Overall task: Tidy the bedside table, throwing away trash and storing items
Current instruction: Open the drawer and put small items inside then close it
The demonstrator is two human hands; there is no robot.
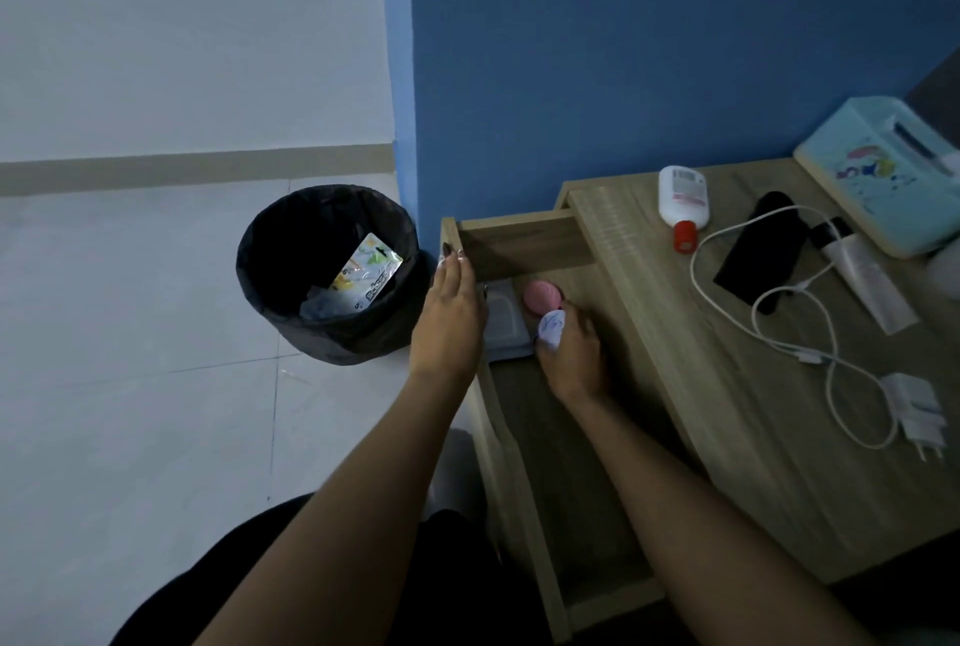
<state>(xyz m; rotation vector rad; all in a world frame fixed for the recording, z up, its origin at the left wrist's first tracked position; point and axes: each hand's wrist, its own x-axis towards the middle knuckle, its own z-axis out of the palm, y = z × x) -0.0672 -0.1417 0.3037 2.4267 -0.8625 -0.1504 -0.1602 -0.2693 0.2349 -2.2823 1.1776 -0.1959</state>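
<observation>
Wrapper (371,276) was in bin (332,340); drawer (524,245) open. My right hand (571,354) pinched a small white item (551,327) inside; my left hand (449,313) lay flat, holding nothing. Lotion bottle (683,196) and charger (917,406) were unstored.

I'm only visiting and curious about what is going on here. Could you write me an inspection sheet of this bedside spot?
Surface: wooden bedside table, with its drawer pulled open.
Job's things: pink round case and grey packet in the drawer; white bottle, black flat item and clear tube on top.
Clutter: packaging in the lined bin.
Hands: left hand open at the drawer's edge; right hand holds a small white item inside the drawer.
Cables: white charger cable loops loosely across the top and ends at its plug.
Surroundings: blue wall, pale tiled floor, tissue box.
</observation>
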